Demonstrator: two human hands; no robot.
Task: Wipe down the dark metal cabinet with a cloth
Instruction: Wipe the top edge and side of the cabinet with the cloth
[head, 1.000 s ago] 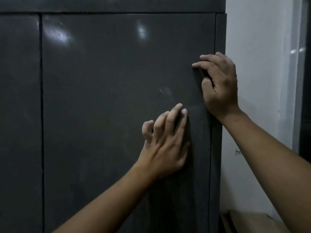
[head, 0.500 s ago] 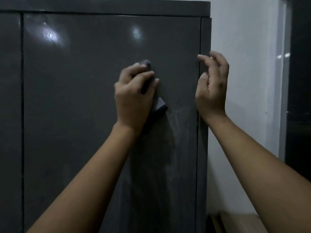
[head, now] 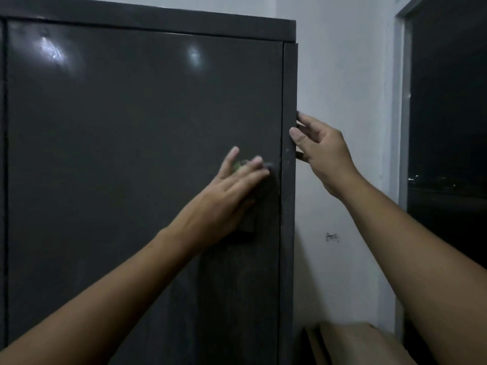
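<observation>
1. Dark grey metal fills most of the view: the cabinet [head: 131, 154] stands upright against a pale wall [head: 342, 75], its door face rising to a top lip, with two spots of glare high up
2. The cloth [head: 247, 219] is pinned flat to the door, close to the door's right edge and about halfway up the visible face. A dark fold hangs below the palm, and a small greenish patch shows between the fingers [head: 253, 164]
3. The left grip [head: 232, 191] lies over the cloth with fingers straight and fanned, pressing rather than pinching
4. The right grip [head: 326, 156] is at the corner strip [head: 288, 206], thumb tip on its front and fingers reaching round the side face. It is loosely extended and holds nothing (whether it bears any weight, I cannot tell)
5. What the next stroke turns on: the cloth sits directly under the left grip, and the corner strip lies just to its right, between the two grips. The broad door lies to the left and above, its long axis vertical, so up-and-down passes would probably suit it
6. Faint streaks show on the panel below the cloth, so I judge the wiping well under way but unfinished
</observation>
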